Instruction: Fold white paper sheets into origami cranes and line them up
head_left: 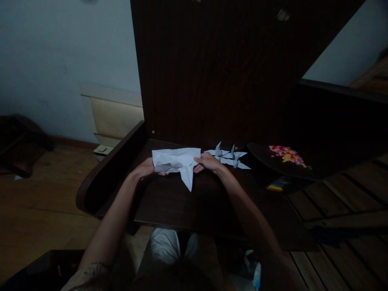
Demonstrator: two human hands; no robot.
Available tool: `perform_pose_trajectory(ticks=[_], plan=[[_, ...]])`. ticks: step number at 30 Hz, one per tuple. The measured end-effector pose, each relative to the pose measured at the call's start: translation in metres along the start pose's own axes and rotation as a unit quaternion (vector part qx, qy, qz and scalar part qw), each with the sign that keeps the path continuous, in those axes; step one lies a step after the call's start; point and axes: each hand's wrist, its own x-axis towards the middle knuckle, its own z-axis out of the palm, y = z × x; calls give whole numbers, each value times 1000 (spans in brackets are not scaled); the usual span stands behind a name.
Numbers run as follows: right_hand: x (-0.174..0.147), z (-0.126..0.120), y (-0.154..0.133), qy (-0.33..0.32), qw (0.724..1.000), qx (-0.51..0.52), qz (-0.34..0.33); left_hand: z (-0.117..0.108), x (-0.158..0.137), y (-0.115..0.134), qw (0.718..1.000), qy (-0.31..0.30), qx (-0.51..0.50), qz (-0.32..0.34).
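Observation:
A white sheet of paper (176, 157), partly folded, is held up above the dark desk between my two hands. One pointed flap hangs from its lower edge toward me. My left hand (147, 169) grips the left end, its fingers mostly behind the paper. At the right end, my right hand (207, 161) pinches the paper, thumb in front. Just beyond my right hand lie several folded white paper cranes (235, 158), close together on the desk.
The dark wooden desk (169, 206) has a raised left side (112, 165) and a tall back panel (218, 72). On a shelf at the right sits a pile of small pink, red and yellow pieces (286, 155). A wooden slatted surface (342, 194) lies farther right.

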Motion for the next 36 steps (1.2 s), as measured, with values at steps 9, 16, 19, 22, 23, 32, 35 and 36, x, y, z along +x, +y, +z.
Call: perform_pose_trajectory(ticks=[9, 16, 19, 22, 23, 32, 35, 36], plan=[[11, 2, 5, 50, 998, -31, -11, -4, 12, 0, 968, 247, -51, 15], [14, 11, 7, 89, 996, -3, -28, 35, -24, 28, 873, 368, 250, 199], [14, 17, 10, 95, 994, -4, -56, 51, -20, 23, 907, 320, 226, 156], [13, 23, 12, 105, 990, -35, -92, 57, -7, 11, 913, 341, 190, 120], [12, 25, 12, 115, 987, -49, -105, 58, -2, 7, 917, 341, 173, 110], [0, 35, 9, 192, 943, -186, -200, 58, 15, -1, 920, 358, 122, 105], [-2, 37, 9, 216, 920, -230, -234, 58, 21, -5, 916, 371, 104, 111], [-3, 37, 9, 222, 914, -238, -241, 57, 24, -7, 915, 375, 94, 113]])
